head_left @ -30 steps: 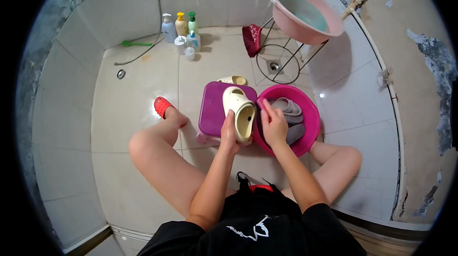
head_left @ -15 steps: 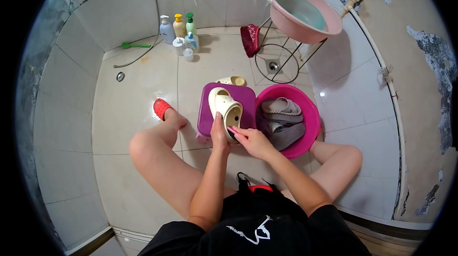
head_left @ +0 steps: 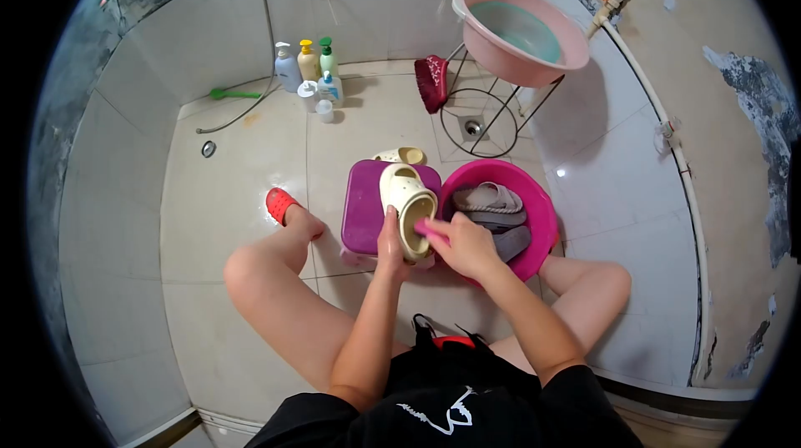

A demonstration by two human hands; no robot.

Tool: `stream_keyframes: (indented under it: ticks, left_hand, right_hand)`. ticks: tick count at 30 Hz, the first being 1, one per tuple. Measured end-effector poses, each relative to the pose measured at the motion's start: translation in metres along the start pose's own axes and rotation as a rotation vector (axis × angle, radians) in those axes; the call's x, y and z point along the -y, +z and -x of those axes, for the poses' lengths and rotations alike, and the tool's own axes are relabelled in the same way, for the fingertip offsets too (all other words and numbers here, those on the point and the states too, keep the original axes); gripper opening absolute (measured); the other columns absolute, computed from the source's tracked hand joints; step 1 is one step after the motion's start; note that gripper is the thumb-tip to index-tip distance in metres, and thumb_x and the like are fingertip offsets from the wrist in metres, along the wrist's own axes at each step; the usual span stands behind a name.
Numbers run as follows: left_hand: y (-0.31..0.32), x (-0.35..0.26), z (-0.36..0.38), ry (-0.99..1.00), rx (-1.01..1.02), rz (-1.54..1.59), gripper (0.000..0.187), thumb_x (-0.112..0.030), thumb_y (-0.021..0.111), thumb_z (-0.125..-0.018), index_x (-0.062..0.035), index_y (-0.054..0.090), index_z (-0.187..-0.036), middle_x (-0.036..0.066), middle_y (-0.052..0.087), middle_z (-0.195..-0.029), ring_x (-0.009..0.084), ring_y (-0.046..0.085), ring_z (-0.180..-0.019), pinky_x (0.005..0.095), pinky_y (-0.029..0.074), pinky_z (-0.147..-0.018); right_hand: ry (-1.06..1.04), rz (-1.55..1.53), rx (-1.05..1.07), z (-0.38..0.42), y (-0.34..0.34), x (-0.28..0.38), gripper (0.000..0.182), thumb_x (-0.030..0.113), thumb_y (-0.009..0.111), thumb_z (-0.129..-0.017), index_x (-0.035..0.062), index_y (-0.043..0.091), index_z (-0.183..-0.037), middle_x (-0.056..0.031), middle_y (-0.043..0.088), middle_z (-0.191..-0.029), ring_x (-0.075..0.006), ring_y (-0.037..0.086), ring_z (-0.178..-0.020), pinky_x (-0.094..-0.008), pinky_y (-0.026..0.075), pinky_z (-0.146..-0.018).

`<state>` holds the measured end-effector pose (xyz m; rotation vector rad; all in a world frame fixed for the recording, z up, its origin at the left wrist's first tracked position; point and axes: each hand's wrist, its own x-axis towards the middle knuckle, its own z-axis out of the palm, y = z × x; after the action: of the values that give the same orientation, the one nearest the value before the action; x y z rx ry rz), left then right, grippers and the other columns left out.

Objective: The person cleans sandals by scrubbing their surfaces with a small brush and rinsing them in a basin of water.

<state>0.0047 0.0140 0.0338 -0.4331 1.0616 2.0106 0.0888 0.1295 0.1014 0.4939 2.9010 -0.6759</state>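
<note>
My left hand [head_left: 390, 246] grips the left side of a cream clog [head_left: 404, 189], held with its opening facing up over a purple stool [head_left: 362, 206]. In my right hand [head_left: 469, 246] is a pink brush [head_left: 427, 229], slightly blurred, its head at the clog's opening. A second cream clog [head_left: 407, 155] lies on the floor behind the stool. Right of the stool stands a magenta basin [head_left: 541, 216] holding grey shoes [head_left: 499, 219].
Pump bottles [head_left: 288, 70] stand by the back wall. A metal rack [head_left: 482, 144] carries a pink basin [head_left: 476, 37], with a dark red brush [head_left: 431, 85] beside it. A green brush [head_left: 235, 94] and a hose [head_left: 242, 114] lie at the back left.
The clog has shifted slightly right and turned more upright. My right hand with the pink brush has moved right, and the brush has come up from the clog's heel end. The whole view has tilted slightly.
</note>
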Motion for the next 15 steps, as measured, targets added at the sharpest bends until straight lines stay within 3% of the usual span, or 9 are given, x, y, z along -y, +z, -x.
stream_keyframes:
  ticks: [2, 3, 5, 7, 9, 10, 12, 13, 15]
  left_hand:
    - [-0.003, 0.0, -0.007, 0.048, -0.045, -0.037, 0.053, -0.047, 0.047, -0.093, -0.0035, 0.051, -0.123, 0.01, 0.06, -0.108, 0.0211, 0.059, -0.096, 0.0345, 0.049, -0.078]
    - [-0.007, 0.006, -0.011, 0.055, -0.045, -0.033, 0.053, -0.047, 0.047, -0.093, -0.0035, 0.051, -0.123, 0.01, 0.06, -0.108, 0.0211, 0.059, -0.096, 0.0345, 0.049, -0.078]
    - [-0.016, 0.015, -0.015, 0.272, -0.129, -0.358, 0.049, -0.043, 0.05, -0.093, -0.003, 0.054, -0.121, 0.01, 0.06, -0.107, 0.0196, 0.059, -0.094, 0.0331, 0.047, -0.079]
    - [-0.025, 0.019, -0.017, 0.18, -0.164, -0.218, 0.047, -0.041, 0.052, -0.093, -0.001, 0.055, -0.119, 0.01, 0.061, -0.107, 0.0187, 0.059, -0.094, 0.0322, 0.046, -0.082]
    - [-0.03, 0.018, -0.023, 0.228, -0.049, 0.013, 0.049, -0.041, 0.05, -0.093, 0.0002, 0.053, -0.12, 0.011, 0.061, -0.106, 0.0195, 0.059, -0.094, 0.0329, 0.047, -0.081]
    - [-0.024, 0.007, -0.014, 0.258, 0.007, 0.013, 0.053, -0.045, 0.047, -0.094, 0.0003, 0.052, -0.121, 0.011, 0.061, -0.106, 0.0208, 0.06, -0.095, 0.0339, 0.048, -0.081]
    - [-0.02, 0.002, -0.013, 0.157, 0.138, 0.085, 0.057, -0.05, 0.04, -0.095, -0.0038, 0.048, -0.126, 0.011, 0.059, -0.114, 0.0223, 0.059, -0.101, 0.0366, 0.049, -0.085]
    - [-0.016, 0.005, -0.013, 0.115, 0.166, 0.128, 0.058, -0.053, 0.039, -0.094, -0.0066, 0.047, -0.128, 0.011, 0.058, -0.117, 0.0227, 0.058, -0.104, 0.0374, 0.048, -0.087]
    - [-0.01, 0.012, -0.012, 0.147, 0.135, 0.088, 0.059, -0.054, 0.038, -0.094, -0.0077, 0.047, -0.128, 0.01, 0.057, -0.119, 0.0237, 0.057, -0.107, 0.0382, 0.048, -0.089]
  right_hand:
    - [0.034, 0.002, -0.228, -0.007, 0.014, 0.004, 0.037, 0.033, 0.059, -0.086, 0.0221, 0.058, -0.122, -0.0137, 0.054, -0.088, -0.0325, 0.06, -0.072, -0.0434, 0.049, -0.061]
    - [0.026, 0.004, -0.23, -0.009, 0.025, 0.005, 0.037, 0.033, 0.059, -0.086, 0.0221, 0.058, -0.122, -0.0137, 0.054, -0.088, -0.0325, 0.06, -0.072, -0.0434, 0.049, -0.061]
    - [0.123, 0.004, -0.193, -0.006, 0.052, 0.008, 0.034, 0.032, 0.058, -0.086, 0.0203, 0.061, -0.119, -0.0132, 0.055, -0.086, -0.0325, 0.06, -0.07, -0.0446, 0.049, -0.062]
    - [0.124, -0.167, -0.163, 0.006, 0.052, 0.018, 0.034, 0.032, 0.058, -0.088, 0.0167, 0.064, -0.117, -0.0174, 0.058, -0.082, -0.0325, 0.06, -0.07, -0.0426, 0.049, -0.066]
    - [0.072, -0.478, -0.05, 0.012, 0.054, 0.009, 0.034, 0.027, 0.057, -0.09, 0.0117, 0.063, -0.12, -0.0162, 0.065, -0.087, -0.0247, 0.062, -0.071, -0.0361, 0.05, -0.068]
    - [0.077, -0.481, -0.049, 0.011, 0.06, 0.002, 0.034, 0.027, 0.057, -0.09, 0.0117, 0.063, -0.12, -0.0162, 0.065, -0.087, -0.0247, 0.062, -0.071, -0.0361, 0.05, -0.068]
    - [-0.124, -0.99, -0.024, -0.003, 0.067, -0.014, 0.032, 0.021, 0.056, -0.092, 0.0054, 0.062, -0.12, -0.0124, 0.069, -0.093, -0.0152, 0.062, -0.077, -0.0301, 0.049, -0.07]
    - [0.154, -1.183, 0.096, 0.0, 0.027, 0.006, 0.032, 0.019, 0.056, -0.092, 0.0015, 0.062, -0.118, -0.0064, 0.069, -0.095, -0.0098, 0.06, -0.079, -0.0274, 0.049, -0.069]
    - [0.059, -0.846, -0.337, -0.014, 0.035, 0.015, 0.03, 0.024, 0.059, -0.088, 0.0104, 0.065, -0.114, -0.0173, 0.066, -0.09, -0.028, 0.064, -0.079, -0.0334, 0.05, -0.072]
